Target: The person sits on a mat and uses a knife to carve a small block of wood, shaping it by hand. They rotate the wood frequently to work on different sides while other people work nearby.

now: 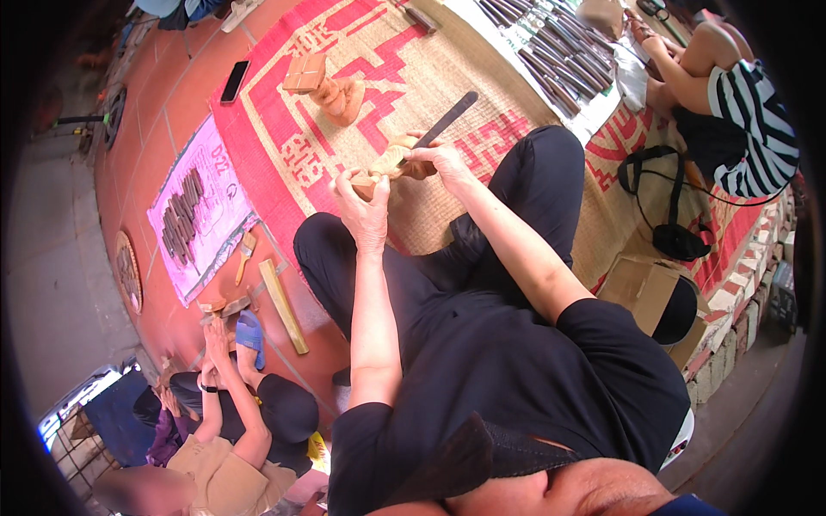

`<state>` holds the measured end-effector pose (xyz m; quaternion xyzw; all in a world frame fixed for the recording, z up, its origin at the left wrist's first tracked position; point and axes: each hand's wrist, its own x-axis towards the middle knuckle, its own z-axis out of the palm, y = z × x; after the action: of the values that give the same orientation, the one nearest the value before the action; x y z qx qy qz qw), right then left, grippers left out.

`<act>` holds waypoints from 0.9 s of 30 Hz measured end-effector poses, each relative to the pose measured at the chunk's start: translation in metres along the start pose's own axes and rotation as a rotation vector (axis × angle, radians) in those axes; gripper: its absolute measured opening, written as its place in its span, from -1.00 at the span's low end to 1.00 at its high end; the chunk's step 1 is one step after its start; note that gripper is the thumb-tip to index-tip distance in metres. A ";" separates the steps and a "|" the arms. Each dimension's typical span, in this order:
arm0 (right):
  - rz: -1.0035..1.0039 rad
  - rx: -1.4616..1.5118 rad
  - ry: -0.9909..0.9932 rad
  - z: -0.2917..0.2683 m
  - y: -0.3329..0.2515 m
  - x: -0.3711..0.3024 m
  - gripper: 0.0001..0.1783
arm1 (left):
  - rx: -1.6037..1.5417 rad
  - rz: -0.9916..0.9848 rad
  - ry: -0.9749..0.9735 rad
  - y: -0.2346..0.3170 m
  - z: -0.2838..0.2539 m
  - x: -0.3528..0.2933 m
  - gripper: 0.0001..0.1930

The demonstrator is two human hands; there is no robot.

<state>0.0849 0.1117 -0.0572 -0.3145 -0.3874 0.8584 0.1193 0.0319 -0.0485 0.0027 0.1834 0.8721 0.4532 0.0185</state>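
Over my crossed legs, a pale carved wooden figure (392, 161) is held between my two hands. My left hand (364, 209) is closed round its near, blocky end. My right hand (440, 165) is closed on a long, flat, dark file (453, 117), which lies against the far side of the figure and points up to the right. The fingers hide where file and wood meet. Beyond them on the mat stands another carved wooden figure (337, 99), orange-brown, with a square block (305, 74) at its top.
A woven red-and-straw mat (430, 225) spreads before me. Many dark-handled carving tools (564, 56) lie far right; more lie on a pink sheet (225, 202). A phone (234, 81), brush (246, 256) and wooden strip (283, 305) are left. Co-workers sit lower left and far right, near a cardboard box (632, 292).
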 end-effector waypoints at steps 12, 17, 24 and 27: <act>0.044 0.160 -0.025 0.000 0.000 0.004 -0.64 | -0.051 -0.012 0.002 -0.002 -0.004 0.002 -0.49; 0.046 -0.009 0.065 0.012 -0.022 -0.012 -0.66 | -0.042 0.019 -0.007 -0.006 -0.006 0.001 -0.49; 0.031 0.029 0.070 -0.011 0.021 0.021 -0.76 | -0.086 -0.024 -0.018 -0.006 -0.006 0.001 -0.49; 0.050 -0.054 0.036 0.012 -0.013 -0.009 -0.76 | -0.108 -0.040 -0.016 -0.005 -0.008 0.001 -0.50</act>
<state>0.0837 0.1094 -0.0370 -0.3425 -0.4003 0.8445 0.0960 0.0276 -0.0571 0.0040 0.1682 0.8498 0.4975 0.0444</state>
